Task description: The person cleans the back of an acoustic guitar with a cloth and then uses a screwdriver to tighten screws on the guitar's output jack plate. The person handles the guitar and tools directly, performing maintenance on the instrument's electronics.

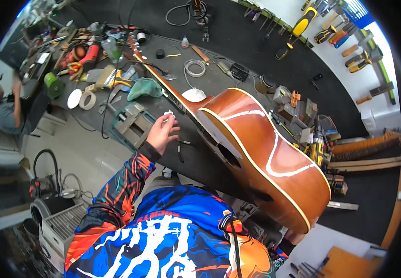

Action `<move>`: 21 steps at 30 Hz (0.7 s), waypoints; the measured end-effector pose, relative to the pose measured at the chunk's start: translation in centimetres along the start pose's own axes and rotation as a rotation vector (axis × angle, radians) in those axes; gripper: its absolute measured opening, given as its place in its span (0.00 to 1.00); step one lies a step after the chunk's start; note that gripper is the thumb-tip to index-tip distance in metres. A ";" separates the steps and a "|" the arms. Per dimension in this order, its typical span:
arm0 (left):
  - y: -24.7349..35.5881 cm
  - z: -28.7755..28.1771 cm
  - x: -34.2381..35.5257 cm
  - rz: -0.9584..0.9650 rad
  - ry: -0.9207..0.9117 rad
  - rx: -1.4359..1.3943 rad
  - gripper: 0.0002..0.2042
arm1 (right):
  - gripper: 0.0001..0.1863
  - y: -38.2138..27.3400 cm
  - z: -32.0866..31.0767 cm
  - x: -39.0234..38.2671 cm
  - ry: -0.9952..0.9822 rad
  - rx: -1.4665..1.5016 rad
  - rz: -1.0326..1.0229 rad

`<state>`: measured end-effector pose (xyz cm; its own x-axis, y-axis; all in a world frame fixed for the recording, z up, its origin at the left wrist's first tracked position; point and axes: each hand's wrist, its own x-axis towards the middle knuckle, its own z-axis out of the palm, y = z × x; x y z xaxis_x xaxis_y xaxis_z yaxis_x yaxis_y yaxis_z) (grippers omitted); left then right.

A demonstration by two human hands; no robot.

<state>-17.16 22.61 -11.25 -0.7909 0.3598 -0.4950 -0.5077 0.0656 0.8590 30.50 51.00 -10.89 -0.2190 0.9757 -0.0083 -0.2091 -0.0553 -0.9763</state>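
Observation:
A glossy brown acoustic guitar [265, 134] with cream edging lies tilted on its side, its neck running to the far left and its soundhole side turned toward me. My left hand [161, 133] is beside the neck, thumb and forefinger pinched on a small white piece [168, 112], perhaps folded paper or cloth. At the near right, my right hand [295, 237] is against the tail end of the guitar body and holds it there; its fingers are mostly hidden behind the body. A green-grey vise [133, 123] stands just left of my left hand.
The dark workbench [163, 69] carries a green cloth [145, 88], a coil of white cable [195, 68], tape rolls and heaped tools. A yellow drill [317, 141] stands behind the guitar. Hand tools hang on the far right wall. Another person [8, 106] sits at the far left.

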 end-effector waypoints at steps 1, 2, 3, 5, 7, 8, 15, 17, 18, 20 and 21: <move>0.6 1.0 0.8 -0.022 -0.026 -0.062 0.26 | 0.42 -0.3 0.3 -0.9 -0.031 0.046 0.017; 0.9 1.7 1.2 -0.047 -0.045 -0.121 0.27 | 0.43 -0.5 0.3 -1.8 -0.070 0.091 0.034; 1.1 1.8 2.0 -0.058 -0.106 -0.163 0.28 | 0.45 0.3 -0.7 -2.3 -0.146 0.171 -0.007; 1.6 2.6 3.6 -0.079 -0.238 -0.239 0.31 | 0.46 3.1 -4.8 -2.2 -0.317 0.161 -0.020; 2.0 2.9 4.3 -0.087 -0.247 -0.291 0.30 | 0.43 3.8 -5.4 -2.1 -0.449 0.116 -0.017; 2.3 3.0 4.6 -0.084 -0.246 -0.318 0.30 | 0.41 3.5 -5.5 -2.2 -0.415 0.067 0.056; 2.3 3.1 5.9 -0.055 -0.251 -0.408 0.25 | 0.35 2.6 -1.7 -1.6 -0.366 0.046 0.141; 2.3 2.7 6.3 -0.049 -0.281 -0.428 0.25 | 0.36 3.9 -3.9 -0.8 -0.483 0.015 0.111; 2.3 2.7 6.3 -0.034 -0.287 -0.420 0.27 | 0.36 4.7 -5.6 -0.6 -0.531 0.000 0.112; 2.6 2.9 6.1 -0.049 -0.283 -0.439 0.26 | 0.34 4.3 -4.4 -0.6 -0.488 0.038 0.150; 2.6 2.9 6.0 -0.047 -0.276 -0.434 0.25 | 0.34 4.2 -4.3 -0.6 -0.454 0.017 0.161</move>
<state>-22.23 27.66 -11.60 -0.6739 0.6016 -0.4289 -0.6822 -0.2837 0.6739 33.79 51.12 -15.93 -0.6433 0.7633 -0.0598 -0.1532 -0.2048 -0.9667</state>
